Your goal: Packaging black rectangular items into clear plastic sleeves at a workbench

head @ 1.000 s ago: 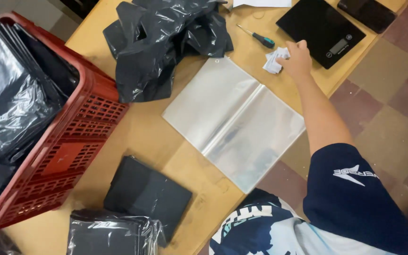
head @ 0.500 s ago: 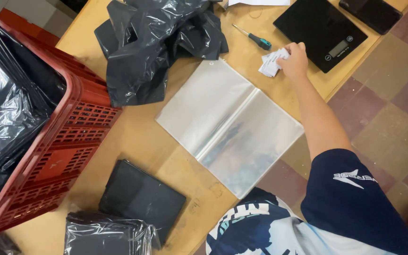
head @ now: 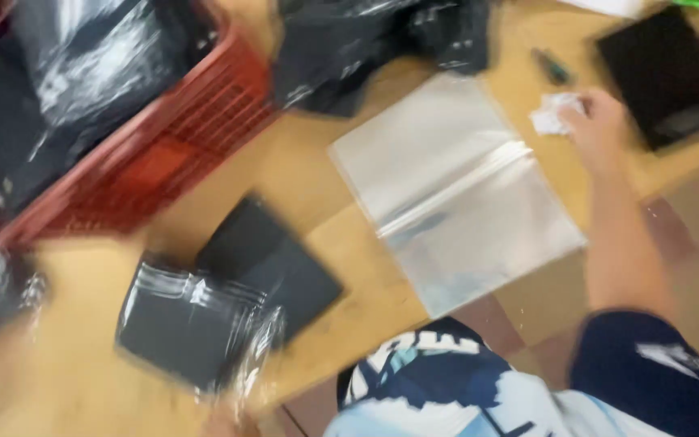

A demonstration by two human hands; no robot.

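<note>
From the left: a red crate (head: 163, 154) full of black bags sits at ten o'clock, a stack of dark flat packs in clear wrap (head: 192, 324) at seven o'clock, and a clear plastic sleeve (head: 455, 190) lies open at the centre of the wooden table (head: 301, 170). At two o'clock the right hand (head: 600, 129) reaches out, arm straight, fingers curled on a crumpled white paper (head: 552, 113) beside a black scale (head: 665, 73). A firm pinch would keep the wad together. The left hand is out of view.
</note>
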